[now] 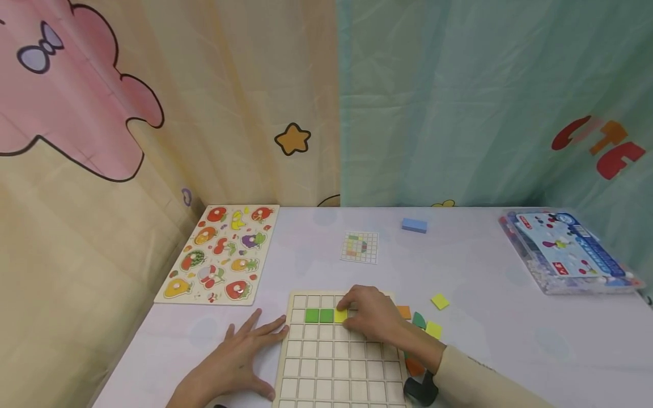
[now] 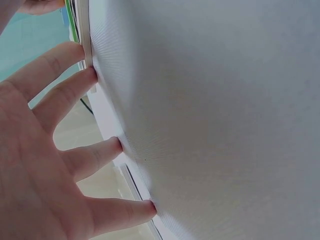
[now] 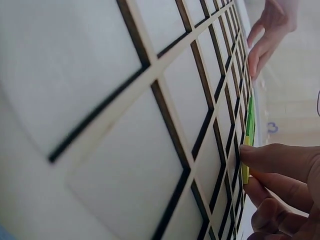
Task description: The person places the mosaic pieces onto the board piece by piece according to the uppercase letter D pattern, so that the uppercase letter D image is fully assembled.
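Yellow square tile (image 1: 340, 317) pinched over a pale wooden grid board (image 1: 325, 368)

The right hand (image 1: 374, 314) holds the tile between thumb and fingers at the second row from the board's far edge, in the fourth column from the left. Whether it sits fully in its cell I cannot tell. Directly left of it, two green square tiles (image 1: 318, 315) lie side by side in the same row. The left hand (image 1: 237, 357) is spread wide, its fingertips and thumb at the board's left edge.

Beside the board's right edge lie an orange tile (image 1: 404, 312), a dark green curved piece (image 1: 419, 321) and two loose yellow squares (image 1: 433, 330). Beyond the board are a printed grid card (image 1: 360, 247) and a blue block (image 1: 414, 225); a fruit puzzle board (image 1: 216, 255) lies at far left, a clear plastic case (image 1: 571, 252) at far right.
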`<state>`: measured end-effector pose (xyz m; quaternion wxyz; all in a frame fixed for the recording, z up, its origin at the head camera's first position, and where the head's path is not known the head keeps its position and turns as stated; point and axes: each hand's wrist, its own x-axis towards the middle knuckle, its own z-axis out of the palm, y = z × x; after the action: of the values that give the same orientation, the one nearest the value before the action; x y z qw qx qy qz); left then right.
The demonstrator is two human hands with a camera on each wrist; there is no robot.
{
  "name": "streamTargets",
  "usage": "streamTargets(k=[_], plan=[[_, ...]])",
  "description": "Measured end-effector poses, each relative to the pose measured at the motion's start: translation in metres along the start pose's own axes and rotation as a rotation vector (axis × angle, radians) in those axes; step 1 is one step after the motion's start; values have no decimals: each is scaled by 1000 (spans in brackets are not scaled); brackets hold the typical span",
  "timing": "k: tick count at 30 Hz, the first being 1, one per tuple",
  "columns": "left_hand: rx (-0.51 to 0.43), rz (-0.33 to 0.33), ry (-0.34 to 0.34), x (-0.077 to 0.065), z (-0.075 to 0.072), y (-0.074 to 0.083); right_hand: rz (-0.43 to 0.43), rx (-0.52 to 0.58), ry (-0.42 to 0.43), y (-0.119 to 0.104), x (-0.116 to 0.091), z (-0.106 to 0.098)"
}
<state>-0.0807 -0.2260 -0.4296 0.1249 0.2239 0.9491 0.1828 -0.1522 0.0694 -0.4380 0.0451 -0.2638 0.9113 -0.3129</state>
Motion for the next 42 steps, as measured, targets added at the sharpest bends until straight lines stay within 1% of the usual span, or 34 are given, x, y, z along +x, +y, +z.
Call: streamTargets(k=[17, 21, 24, 28, 33, 42], plan=[[-22, -10, 0, 0, 0, 0, 17, 19, -17, -3, -3, -2], [-19, -5, 7, -1, 0, 0, 32, 19, 1, -3, -5, -4], [-19, -4, 10, -1, 0, 0, 63, 28, 16, -3, -8, -7], [-20, -10, 9, 0, -1, 1, 104, 70, 29, 0, -16, -12], [-17, -15, 6, 0, -1, 2, 141, 134, 55, 9, -32, -23], [-24, -19, 10, 0, -1, 2, 240, 159, 128, 35, -63, -43]])
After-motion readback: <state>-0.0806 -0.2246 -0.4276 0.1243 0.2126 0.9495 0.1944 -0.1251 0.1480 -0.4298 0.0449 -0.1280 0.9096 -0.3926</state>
